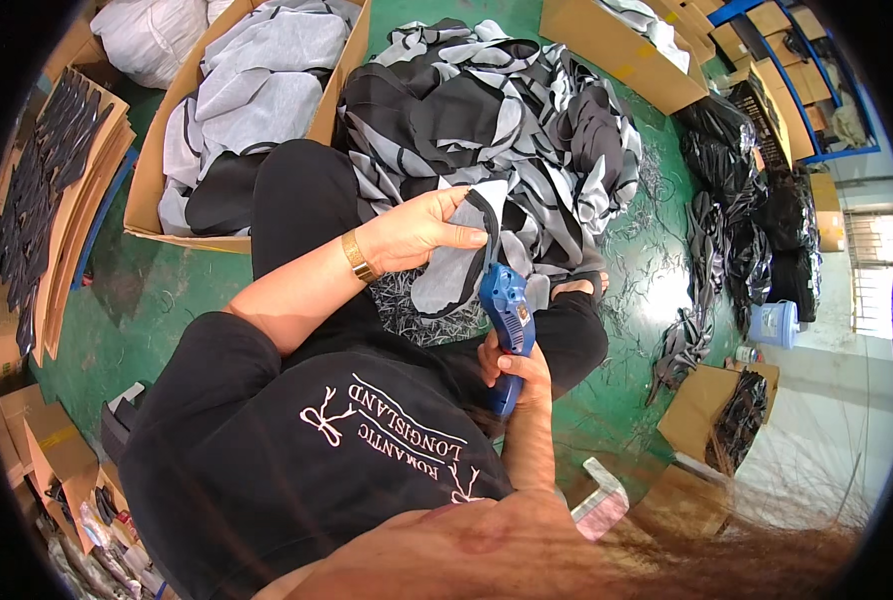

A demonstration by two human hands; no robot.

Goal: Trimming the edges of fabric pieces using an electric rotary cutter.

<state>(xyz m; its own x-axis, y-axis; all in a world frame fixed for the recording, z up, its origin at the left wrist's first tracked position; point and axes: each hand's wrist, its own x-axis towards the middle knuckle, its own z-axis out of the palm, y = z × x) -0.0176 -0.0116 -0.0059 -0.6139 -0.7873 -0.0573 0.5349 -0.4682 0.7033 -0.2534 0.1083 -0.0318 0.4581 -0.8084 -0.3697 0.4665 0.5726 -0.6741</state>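
My left hand [429,232] pinches the edge of a fabric piece [445,278], grey with a black border, which hangs below my fingers. My right hand [519,368] is wrapped round the handle of a blue handheld electric cutter [508,308]. The cutter's narrow front end points up at the right edge of the fabric piece, close to my left thumb. Whether its blades touch the cloth is too small to tell. Just beyond my hands lies a large heap of black and grey fabric pieces [437,110].
An open cardboard box [142,200] of similar fabric stands at the left. Thin trimmings [407,318] litter the green floor between my crossed legs. Black plastic bags [719,135], a pale blue bucket [775,324] and another box [689,410] are on the right.
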